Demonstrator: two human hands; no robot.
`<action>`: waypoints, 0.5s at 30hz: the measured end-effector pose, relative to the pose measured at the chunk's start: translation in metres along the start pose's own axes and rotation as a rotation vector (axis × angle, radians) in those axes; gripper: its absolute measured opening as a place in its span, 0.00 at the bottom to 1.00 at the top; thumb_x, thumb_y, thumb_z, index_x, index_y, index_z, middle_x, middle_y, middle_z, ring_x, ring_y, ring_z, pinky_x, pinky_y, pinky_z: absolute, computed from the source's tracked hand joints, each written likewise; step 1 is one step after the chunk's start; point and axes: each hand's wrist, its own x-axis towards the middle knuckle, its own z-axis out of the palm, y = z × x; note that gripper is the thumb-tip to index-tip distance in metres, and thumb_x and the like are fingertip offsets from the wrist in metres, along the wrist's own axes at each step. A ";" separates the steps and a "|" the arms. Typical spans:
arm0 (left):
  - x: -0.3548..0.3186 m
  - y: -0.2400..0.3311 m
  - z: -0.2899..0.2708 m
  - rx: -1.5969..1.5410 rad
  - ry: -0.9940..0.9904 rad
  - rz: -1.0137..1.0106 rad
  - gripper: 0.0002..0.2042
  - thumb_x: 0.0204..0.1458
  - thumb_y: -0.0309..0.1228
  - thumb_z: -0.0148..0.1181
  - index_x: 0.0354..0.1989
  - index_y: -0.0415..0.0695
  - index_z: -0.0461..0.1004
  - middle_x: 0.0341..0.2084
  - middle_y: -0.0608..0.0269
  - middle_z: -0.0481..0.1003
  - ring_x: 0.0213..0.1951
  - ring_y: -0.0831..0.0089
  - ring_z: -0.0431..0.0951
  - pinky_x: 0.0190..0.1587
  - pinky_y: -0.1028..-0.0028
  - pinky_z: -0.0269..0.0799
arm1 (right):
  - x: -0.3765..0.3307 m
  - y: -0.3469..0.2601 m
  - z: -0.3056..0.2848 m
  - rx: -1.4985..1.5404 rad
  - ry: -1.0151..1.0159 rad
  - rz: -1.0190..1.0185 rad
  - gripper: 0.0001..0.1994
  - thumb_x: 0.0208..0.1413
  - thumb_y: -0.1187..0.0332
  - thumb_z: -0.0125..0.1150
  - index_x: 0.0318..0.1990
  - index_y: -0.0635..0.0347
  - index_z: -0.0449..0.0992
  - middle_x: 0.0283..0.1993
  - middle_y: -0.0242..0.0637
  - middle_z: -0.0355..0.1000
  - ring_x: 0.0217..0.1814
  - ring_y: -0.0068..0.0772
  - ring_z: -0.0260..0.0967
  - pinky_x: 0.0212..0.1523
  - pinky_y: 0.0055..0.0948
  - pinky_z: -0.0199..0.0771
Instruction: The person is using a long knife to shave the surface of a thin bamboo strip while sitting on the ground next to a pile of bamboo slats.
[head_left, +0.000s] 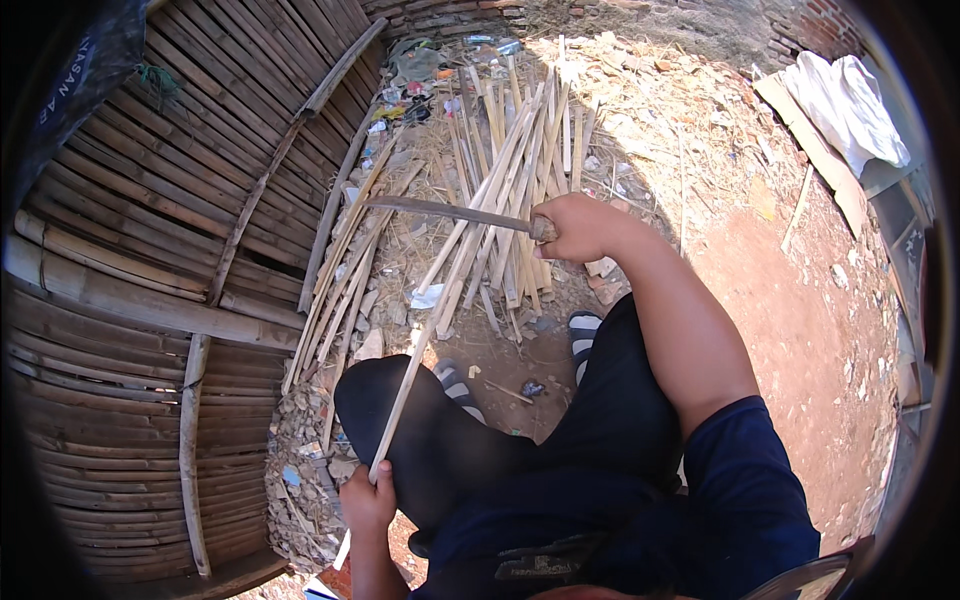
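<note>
My left hand [368, 497] grips the near end of a long thin bamboo strip [428, 342], which slants up and away across my left knee. My right hand [578, 226] is closed on the wooden handle of a curved-blade knife [450, 212]. The blade points left, raised above a pile of split bamboo sticks [510, 170]. The knife's edge is close to the far part of the strip; I cannot tell if they touch.
A slatted bamboo platform [150, 260] fills the left side. Bamboo scraps and rubble lie along its edge. Reddish dirt ground [800, 330] spreads to the right, with a wooden board and white cloth [845, 100] at the far right. Litter lies by the brick wall.
</note>
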 end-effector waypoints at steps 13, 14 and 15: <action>0.000 -0.004 0.001 0.032 0.006 -0.001 0.34 0.59 0.62 0.51 0.23 0.36 0.73 0.18 0.39 0.74 0.28 0.37 0.78 0.32 0.48 0.71 | 0.027 0.042 0.001 0.164 0.158 0.112 0.27 0.48 0.58 0.71 0.53 0.64 0.76 0.48 0.54 0.76 0.53 0.53 0.74 0.54 0.43 0.72; 0.000 -0.004 -0.001 0.033 -0.006 0.006 0.33 0.59 0.61 0.51 0.23 0.37 0.73 0.18 0.39 0.74 0.28 0.37 0.78 0.32 0.48 0.71 | 0.022 0.048 -0.007 0.189 0.179 0.188 0.30 0.48 0.56 0.71 0.56 0.65 0.74 0.52 0.55 0.75 0.57 0.53 0.73 0.57 0.43 0.71; 0.001 -0.005 -0.002 0.035 -0.019 0.015 0.33 0.59 0.61 0.51 0.23 0.37 0.73 0.18 0.39 0.74 0.28 0.37 0.78 0.32 0.48 0.71 | 0.020 0.051 -0.011 0.215 0.201 0.265 0.33 0.49 0.55 0.70 0.60 0.66 0.72 0.57 0.56 0.74 0.60 0.54 0.71 0.60 0.43 0.71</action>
